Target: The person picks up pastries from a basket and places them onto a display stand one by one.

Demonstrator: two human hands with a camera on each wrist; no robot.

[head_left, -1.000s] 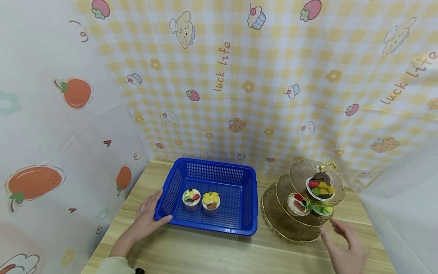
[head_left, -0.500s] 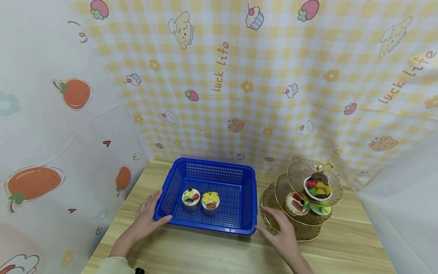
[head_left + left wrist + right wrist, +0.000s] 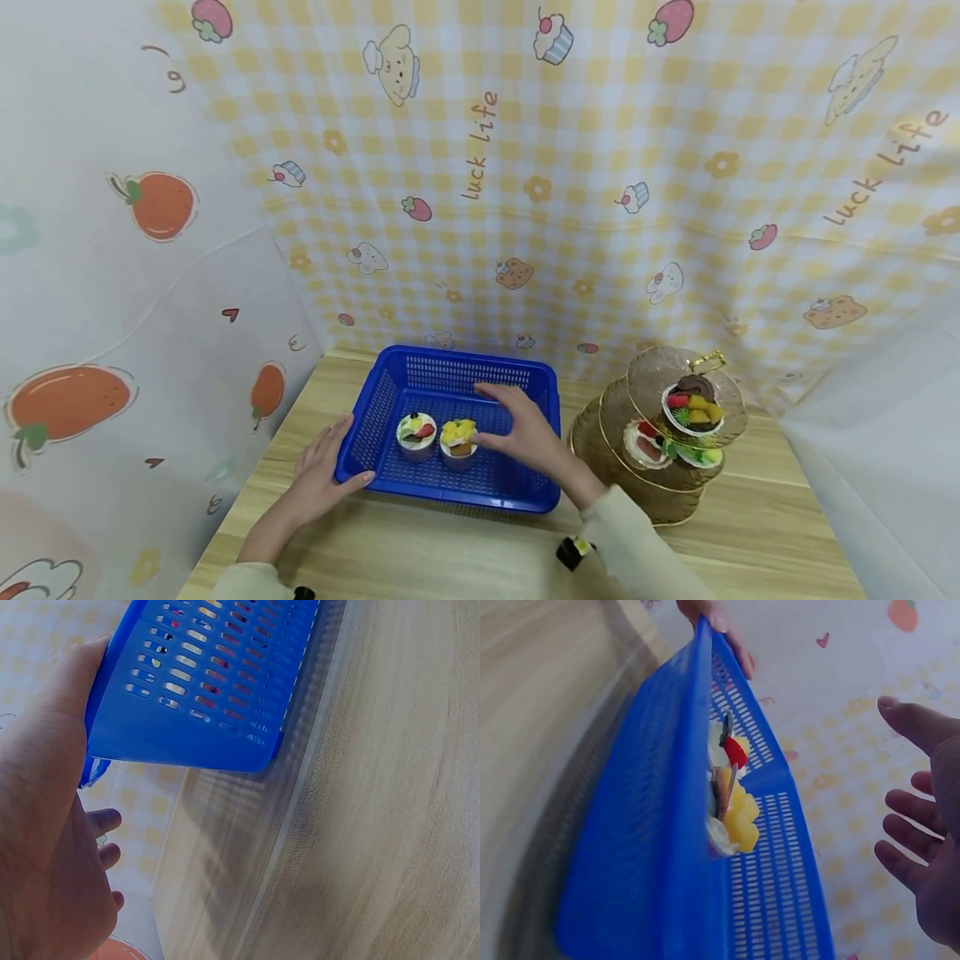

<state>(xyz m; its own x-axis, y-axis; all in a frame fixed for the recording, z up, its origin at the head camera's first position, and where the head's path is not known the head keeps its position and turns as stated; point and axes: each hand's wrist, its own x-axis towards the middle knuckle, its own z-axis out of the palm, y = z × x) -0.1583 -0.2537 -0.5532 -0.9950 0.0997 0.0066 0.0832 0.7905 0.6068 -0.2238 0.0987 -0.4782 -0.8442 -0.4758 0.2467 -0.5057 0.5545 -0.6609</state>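
Note:
Inside the blue plastic basket (image 3: 517,498) stand two small dessert cups. The left cup (image 3: 416,442) has red, green and yellow fruit pieces on a white top; the right cup (image 3: 457,450) is heaped with yellow fruit cubes. My left hand (image 3: 318,479) rests at the basket's front left corner, thumb on the front rim and fingers along the left side. Over the basket reaches my right hand (image 3: 525,433), thumb and fingers spread apart with nothing between them. Its thumb tip overlaps the edge of the yellow-topped cup in the head view; the right wrist view shows the fingers loosely bent.
To the right of the basket stands a three-tier gold-rimmed stand (image 3: 678,508). A dessert cup with chocolate and fruit (image 3: 693,407) is on its top tier, and more fruit desserts (image 3: 647,446) sit lower. A patterned curtain (image 3: 585,167) hangs behind the wooden table (image 3: 757,500).
My right hand has moved left from beside the tiered stand, past the basket's right edge, to above the basket near the yellow-topped cup. The left hand has stayed at the basket corner.

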